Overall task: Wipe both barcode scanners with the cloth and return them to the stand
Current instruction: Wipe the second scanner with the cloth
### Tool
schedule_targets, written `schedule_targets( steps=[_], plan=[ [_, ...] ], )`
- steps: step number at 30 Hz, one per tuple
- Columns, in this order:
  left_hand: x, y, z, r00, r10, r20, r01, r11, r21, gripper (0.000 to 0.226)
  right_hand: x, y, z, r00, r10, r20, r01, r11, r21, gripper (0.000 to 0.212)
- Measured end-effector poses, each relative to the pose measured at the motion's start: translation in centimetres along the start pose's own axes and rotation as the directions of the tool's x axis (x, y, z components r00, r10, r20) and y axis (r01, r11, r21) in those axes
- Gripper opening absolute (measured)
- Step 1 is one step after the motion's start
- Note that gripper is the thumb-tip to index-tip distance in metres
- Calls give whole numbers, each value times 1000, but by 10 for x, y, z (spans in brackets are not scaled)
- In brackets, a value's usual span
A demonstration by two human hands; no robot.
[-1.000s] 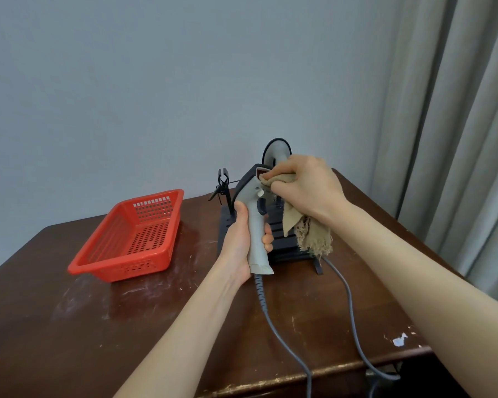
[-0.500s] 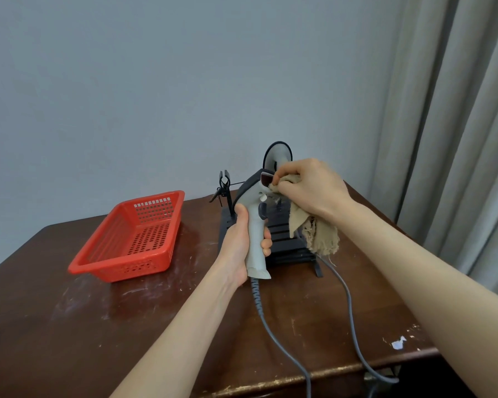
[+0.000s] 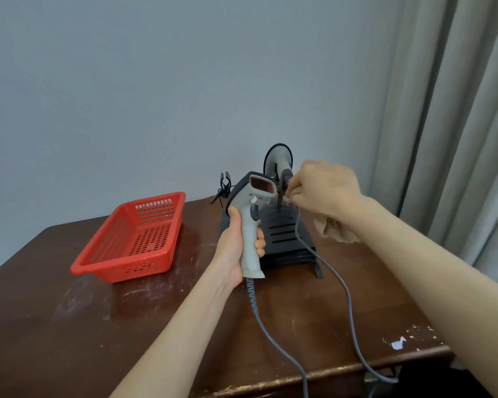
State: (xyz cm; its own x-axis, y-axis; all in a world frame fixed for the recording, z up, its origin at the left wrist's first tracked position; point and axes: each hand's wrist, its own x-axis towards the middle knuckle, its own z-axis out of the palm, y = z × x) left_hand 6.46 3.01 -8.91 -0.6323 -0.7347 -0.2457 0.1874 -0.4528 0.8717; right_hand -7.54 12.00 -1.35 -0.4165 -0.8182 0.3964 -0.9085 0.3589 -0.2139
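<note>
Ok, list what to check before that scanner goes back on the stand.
1. Left grip firm round the grey scanner handle: ok.
2. Right grip holds the cloth clear of the scan window: ok.
3. Free place on the stand: cannot tell, the right grip hides part of it.
4. Held scanner's cable slack, unsnagged: ok.
5. Second scanner wiped: cannot tell.

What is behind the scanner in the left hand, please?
The black stand, with the second scanner on it. The right hand and cloth partly cover it; the held scanner hides part of the stand.
</note>
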Motion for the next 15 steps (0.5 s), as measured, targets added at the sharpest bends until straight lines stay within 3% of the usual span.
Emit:
schedule_targets(
  steps=[3,6,11,15],
  plan=[
    [1,0,-1,1000,-19,10,20,999,-34,60,-1,5,-3,990,96,-102,-82,988,134,19],
    [0,-1,0,999,-25,21,26,999,-34,60,-5,-3,1,987,60,-150,-3,937,350,15],
    [-4,-3,4,999,-31,40,32,999,-27,60,-3,-12,10,978,8,-207,35,978,207,20],
    [-4,-4,3,999,-28,42,28,1000,-7,60,0,-14,14,974,58,-220,-3,970,243,20]
  ],
)
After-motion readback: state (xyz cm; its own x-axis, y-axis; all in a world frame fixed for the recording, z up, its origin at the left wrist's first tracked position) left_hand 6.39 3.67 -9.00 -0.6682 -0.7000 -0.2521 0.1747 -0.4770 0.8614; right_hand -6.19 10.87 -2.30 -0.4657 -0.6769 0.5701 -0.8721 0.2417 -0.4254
